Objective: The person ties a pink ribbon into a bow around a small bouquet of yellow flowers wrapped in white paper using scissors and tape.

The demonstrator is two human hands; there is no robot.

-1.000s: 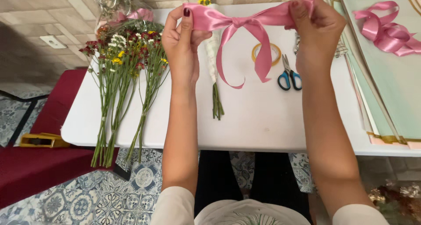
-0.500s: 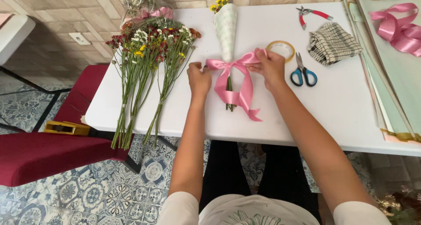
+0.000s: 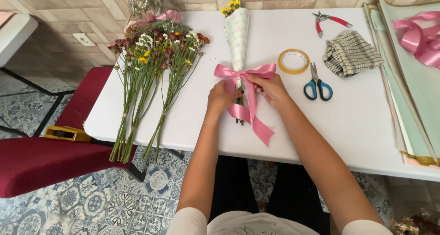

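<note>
Resting on the white desk [image 3: 151, 125], both hands meet at a pink ribbon bow [image 3: 245, 72] where it crosses the narrow neck of a small wrapped bouquet [image 3: 238, 33]. The left hand [image 3: 222, 97] pinches the bow's left side and the right hand [image 3: 273, 89] grips just beneath its right loop, so the fingers of both are closed on the ribbon and almost touching at the knot. Held this way, the bow sits flat against the paper cone, and its two tails [image 3: 256, 122] trail toward the desk's near edge. The bouquet lies lengthwise, yellow blooms pointing away and stems toward the person, which keeps its neck within easy reach. To the left lie bunches of loose flowers [image 3: 151, 65], their stems overhanging the edge. To the right, near the right hand, are a roll of tape [image 3: 294, 61], blue-handled scissors [image 3: 317, 83], a checked cloth [image 3: 350, 54], red-handled pruners [image 3: 327, 20], and stacked wrapping sheets [image 3: 412, 102] with more pink ribbon [image 3: 419, 35] on top.
</note>
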